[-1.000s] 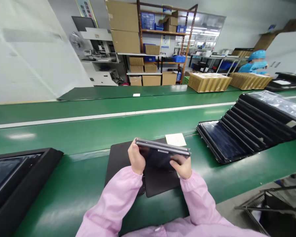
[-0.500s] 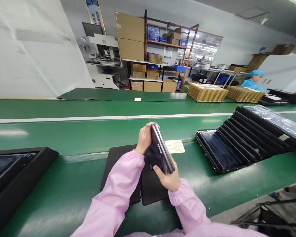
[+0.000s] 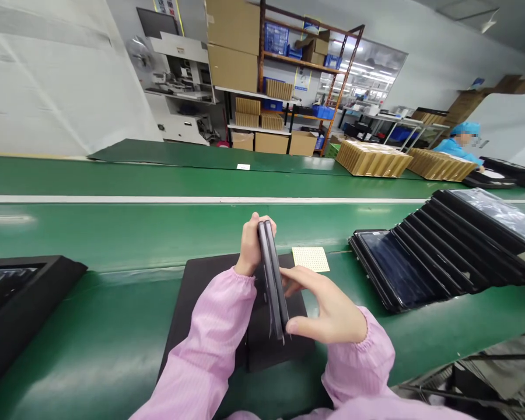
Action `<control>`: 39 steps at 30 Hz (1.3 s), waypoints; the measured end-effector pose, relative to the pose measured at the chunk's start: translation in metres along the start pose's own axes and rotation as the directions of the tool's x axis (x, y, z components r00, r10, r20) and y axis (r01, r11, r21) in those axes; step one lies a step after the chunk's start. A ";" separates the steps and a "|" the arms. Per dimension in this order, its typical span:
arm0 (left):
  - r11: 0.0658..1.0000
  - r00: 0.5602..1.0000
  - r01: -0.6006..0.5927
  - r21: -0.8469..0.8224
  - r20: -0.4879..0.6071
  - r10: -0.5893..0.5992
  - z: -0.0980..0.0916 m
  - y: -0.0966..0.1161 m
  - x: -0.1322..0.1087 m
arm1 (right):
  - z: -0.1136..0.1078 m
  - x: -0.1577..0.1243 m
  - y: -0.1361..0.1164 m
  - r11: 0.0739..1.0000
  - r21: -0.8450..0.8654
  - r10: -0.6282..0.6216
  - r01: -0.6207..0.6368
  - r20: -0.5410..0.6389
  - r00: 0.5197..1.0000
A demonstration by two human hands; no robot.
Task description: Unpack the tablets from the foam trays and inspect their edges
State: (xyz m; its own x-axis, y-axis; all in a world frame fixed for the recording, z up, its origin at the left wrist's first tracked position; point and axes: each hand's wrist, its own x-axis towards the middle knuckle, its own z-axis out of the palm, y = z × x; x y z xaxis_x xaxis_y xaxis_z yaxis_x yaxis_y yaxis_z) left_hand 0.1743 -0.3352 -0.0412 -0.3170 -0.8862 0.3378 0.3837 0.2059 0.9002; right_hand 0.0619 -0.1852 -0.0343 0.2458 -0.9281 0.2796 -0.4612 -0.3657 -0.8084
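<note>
two tablets [image 3: 273, 286] have turned edge-on between the hands [image 3: 250, 245]

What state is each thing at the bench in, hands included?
Two thin dark-grey rectangular slabs: together, on edge, held
Left hand: closed on the slabs' far end
Right hand: open, at their near end, contact unclear
Matte black flat pads: lying side by side
Cream dotted paper sheet: lying flat
Black-framed rectangular panels: stacked, staggered like steps
Thick-rimmed black frame: partly out of view

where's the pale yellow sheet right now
In the head view, the pale yellow sheet lies right of centre on the green surface, just beyond the right hand.
</note>
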 end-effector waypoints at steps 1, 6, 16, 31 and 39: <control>1.000 1.000 0.009 -0.011 -0.006 -0.009 -0.001 -0.001 0.001 | 0.002 0.001 0.001 1.000 0.010 -0.004 0.004 -0.019 1.000; 1.000 0.999 0.021 -0.018 -0.025 -0.022 -0.001 -0.003 0.004 | 0.010 0.003 0.000 1.000 0.022 0.013 -0.012 -0.074 0.997; 0.991 0.997 0.027 0.130 -0.078 -0.016 0.010 -0.010 0.010 | -0.016 -0.003 0.009 0.999 0.035 -0.028 0.028 -0.021 0.999; 0.970 0.993 -0.016 0.244 -0.110 0.045 0.014 -0.010 0.012 | -0.024 -0.006 0.002 0.991 0.046 0.127 -0.128 0.020 0.992; 0.980 0.994 -0.011 0.200 -0.102 0.032 0.011 -0.011 0.012 | -0.017 -0.007 -0.008 0.987 -0.011 0.162 -0.162 0.045 0.986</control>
State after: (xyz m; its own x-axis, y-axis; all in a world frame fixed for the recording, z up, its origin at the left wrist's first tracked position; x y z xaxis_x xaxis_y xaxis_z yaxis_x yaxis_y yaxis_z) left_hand 0.1569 -0.3441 -0.0440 -0.2147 -0.9167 0.3369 0.2064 0.2945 0.9331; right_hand 0.0495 -0.1774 -0.0214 0.2060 -0.9710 0.1210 -0.5042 -0.2113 -0.8374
